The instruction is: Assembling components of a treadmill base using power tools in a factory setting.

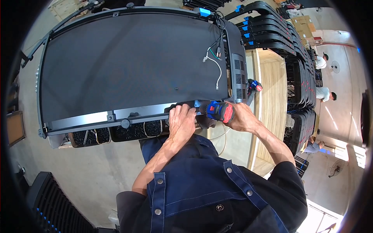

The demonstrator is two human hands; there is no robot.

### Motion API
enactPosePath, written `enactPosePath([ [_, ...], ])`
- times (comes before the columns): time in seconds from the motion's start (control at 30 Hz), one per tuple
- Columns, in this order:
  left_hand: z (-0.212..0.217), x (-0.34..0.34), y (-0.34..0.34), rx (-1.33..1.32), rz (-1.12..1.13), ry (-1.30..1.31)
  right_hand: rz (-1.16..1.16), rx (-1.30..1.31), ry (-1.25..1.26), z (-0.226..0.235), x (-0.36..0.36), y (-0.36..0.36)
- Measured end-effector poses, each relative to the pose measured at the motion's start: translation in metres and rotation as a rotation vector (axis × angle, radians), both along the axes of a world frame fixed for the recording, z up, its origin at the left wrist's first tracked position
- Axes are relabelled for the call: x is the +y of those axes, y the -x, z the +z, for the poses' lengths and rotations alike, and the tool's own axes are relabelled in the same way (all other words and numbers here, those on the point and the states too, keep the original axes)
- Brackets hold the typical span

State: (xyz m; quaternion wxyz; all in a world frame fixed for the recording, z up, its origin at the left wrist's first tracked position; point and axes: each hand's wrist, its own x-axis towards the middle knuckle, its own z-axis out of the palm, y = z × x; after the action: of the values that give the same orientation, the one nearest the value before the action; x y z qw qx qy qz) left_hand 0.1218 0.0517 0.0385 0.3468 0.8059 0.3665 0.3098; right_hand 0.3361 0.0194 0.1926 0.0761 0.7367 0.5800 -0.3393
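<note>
A treadmill deck with a black running belt lies in front of me, edged by a dark side rail on my side. My left hand is closed over that rail near its right end, its fingertips partly hidden. Just to the right, my right hand grips a red and blue cordless drill. The drill's nose points left at the rail's end, close to a small blue piece and to my left fingers. Whether its tip touches a screw cannot be made out. A vented black cover sits at the deck's right end.
Loose cables lie over the belt's right side. Beneath the near rail, bins hold dark small parts. A second red and blue power tool rests beyond the cover, by a wooden crate. Stacked black frames stand at the right; people are farther off.
</note>
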Motion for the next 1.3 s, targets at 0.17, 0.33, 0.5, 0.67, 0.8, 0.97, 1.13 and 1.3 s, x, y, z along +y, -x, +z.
enactPosePath([
  [0.17,0.001,0.001,0.000,0.022,-0.002,0.001,0.025,0.019,-0.076,-0.002,-0.005,-0.002],
  [0.33,0.004,0.002,-0.001,0.031,-0.015,0.001,0.027,0.031,-0.096,-0.002,-0.007,-0.001],
  [0.5,0.002,0.001,-0.002,0.045,-0.021,-0.004,0.191,0.036,-0.124,0.001,-0.001,-0.004],
  [0.67,0.004,0.001,-0.002,0.069,-0.031,0.011,0.357,-0.027,0.051,0.012,0.030,0.000],
  [0.8,0.003,0.000,-0.002,0.111,-0.020,0.036,0.367,-0.045,0.068,0.012,0.033,0.001],
  [0.97,0.005,0.003,-0.004,0.111,0.012,0.058,0.318,-0.036,0.068,0.010,0.029,-0.004],
  [1.13,0.001,0.015,-0.009,0.128,-0.016,0.104,0.311,-0.013,0.000,0.013,0.021,-0.005],
  [1.3,0.002,0.017,-0.013,0.144,-0.018,0.142,0.264,0.032,-0.042,0.016,0.015,-0.013],
])
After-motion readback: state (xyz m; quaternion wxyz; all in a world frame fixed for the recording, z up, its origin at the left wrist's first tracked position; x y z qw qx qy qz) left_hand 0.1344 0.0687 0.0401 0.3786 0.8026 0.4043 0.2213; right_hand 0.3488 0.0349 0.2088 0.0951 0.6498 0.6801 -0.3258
